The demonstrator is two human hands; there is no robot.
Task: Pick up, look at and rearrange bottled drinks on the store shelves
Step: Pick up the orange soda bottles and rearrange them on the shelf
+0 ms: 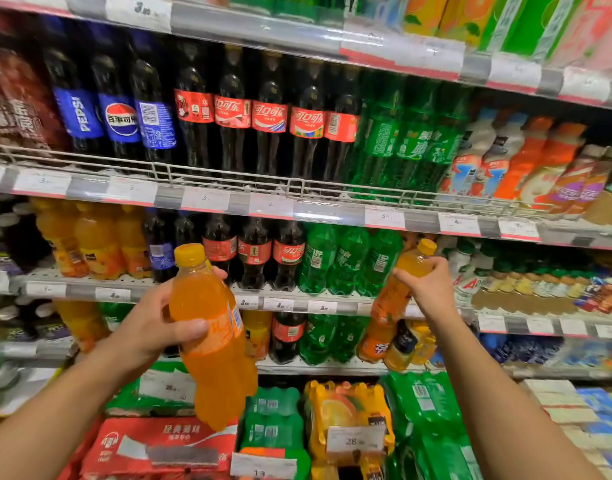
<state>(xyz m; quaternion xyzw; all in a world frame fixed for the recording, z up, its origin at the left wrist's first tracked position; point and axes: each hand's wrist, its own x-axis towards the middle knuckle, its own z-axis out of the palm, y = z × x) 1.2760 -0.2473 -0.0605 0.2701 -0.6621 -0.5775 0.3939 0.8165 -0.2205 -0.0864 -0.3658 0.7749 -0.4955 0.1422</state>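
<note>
Hands gripping orange bottles, far shelves blurred, price tags seemingly unreadable

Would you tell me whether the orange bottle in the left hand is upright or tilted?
Tilted: the orange bottle in the left hand leans, yellow cap up-left, base down-right.

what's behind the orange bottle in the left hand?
Behind the orange bottle in the left hand: shelf edge with price tags, cola bottles, green multipacks below. Anything directly behind it is covered.

Glossy clear-plastic orange bottle; metal wire shelf rail.
</note>
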